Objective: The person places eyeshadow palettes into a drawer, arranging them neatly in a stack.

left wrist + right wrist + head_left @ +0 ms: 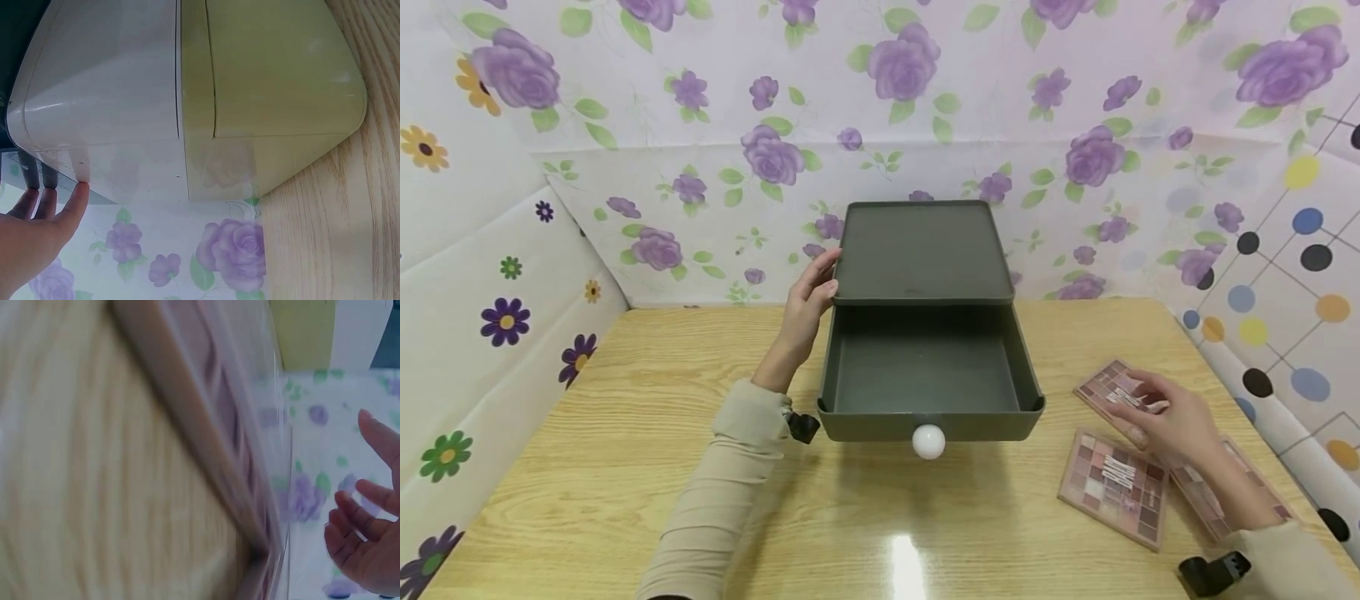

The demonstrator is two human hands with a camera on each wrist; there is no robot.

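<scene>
A drawer organizer with a dark green top (925, 250) stands at the middle of the table. Its top drawer (928, 427) is pulled out toward me, bare inside, with a round white knob (928, 442) on the front. My left hand (808, 312) touches the organizer's left side with fingers extended; in the left wrist view the fingertips rest against the white tier (106, 112). My right hand (1176, 417) hovers over the eyeshadow palettes, fingers loosely bent and holding nothing. One palette (1101, 387) lies under its fingertips, another (1116, 487) nearer me, and a third (1262, 483) partly hidden beneath the forearm.
Below the white tier sits a yellow-green tier (281, 75). Wood-grain table (700, 358) surrounds the organizer. A flowered sheet (715, 200) hangs behind it, with patterned sheets at the left (475, 375) and right (1285, 333) edges.
</scene>
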